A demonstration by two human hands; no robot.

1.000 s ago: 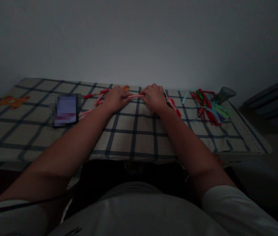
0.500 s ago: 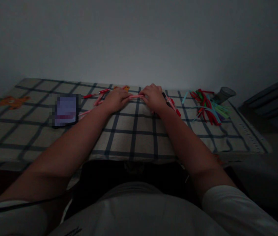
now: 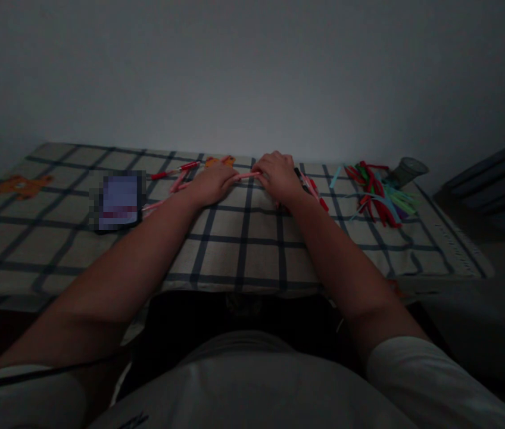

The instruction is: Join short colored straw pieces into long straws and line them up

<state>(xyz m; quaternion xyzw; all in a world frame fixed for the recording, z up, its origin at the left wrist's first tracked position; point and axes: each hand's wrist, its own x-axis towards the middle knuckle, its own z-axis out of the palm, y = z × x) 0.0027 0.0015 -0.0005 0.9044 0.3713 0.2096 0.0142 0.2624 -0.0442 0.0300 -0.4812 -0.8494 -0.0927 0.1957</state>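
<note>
Both my hands rest near the far edge of a checked tablecloth (image 3: 243, 250). My left hand (image 3: 211, 180) and my right hand (image 3: 279, 176) each pinch an end of a thin pink strip (image 3: 247, 175) stretched between them, fingers closed. More pink strips (image 3: 176, 182) lie just left of my left hand. A red pen (image 3: 172, 171) lies beyond them. Red and pink pieces (image 3: 315, 192) lie right of my right hand.
A blurred dark phone (image 3: 118, 199) lies at left. A heap of red, green and blue strips (image 3: 380, 193) sits at right beside a grey cup (image 3: 407, 171) lying on its side. Orange bear prints (image 3: 22, 183) mark the cloth. A wall stands behind.
Both hands have shifted very slightly along the pink strip; it stays stretched between them. Nothing else has moved.
</note>
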